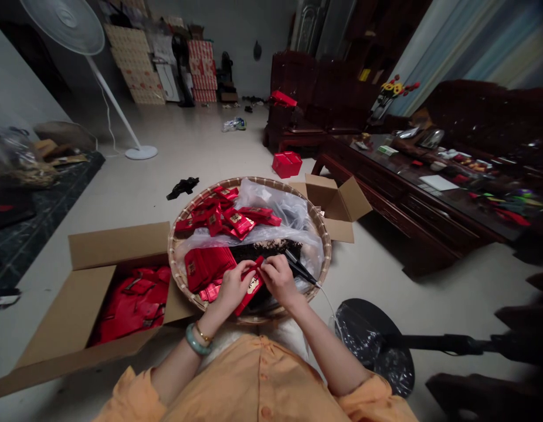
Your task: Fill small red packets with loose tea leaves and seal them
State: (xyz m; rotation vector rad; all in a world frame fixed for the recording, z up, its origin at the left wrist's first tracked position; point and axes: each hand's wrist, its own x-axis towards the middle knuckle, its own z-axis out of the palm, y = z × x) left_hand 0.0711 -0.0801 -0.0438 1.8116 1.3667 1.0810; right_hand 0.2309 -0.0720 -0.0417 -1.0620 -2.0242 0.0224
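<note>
Over the near part of a round woven basket (328, 252), my left hand (235, 285) and my right hand (279, 278) pinch the top of a red packet (253, 285) printed with a pale label. Both hands are closed on its upper edge. Just right of my right hand lies a black hair straightener (304, 271) with a white cord. Loose dark tea leaves (245, 252) are spread behind my hands. Flat red packets (207, 265) are stacked left of my left hand. Several filled red packets (238, 223) lie on clear plastic (271, 202) at the far side.
An open cardboard box (73, 305) with red packets stands left of the basket; another open box (342, 202) sits at right. A black round stand base (374, 346), a red box (287, 164), a wooden table (412, 181) and a white fan (142, 152) stand around.
</note>
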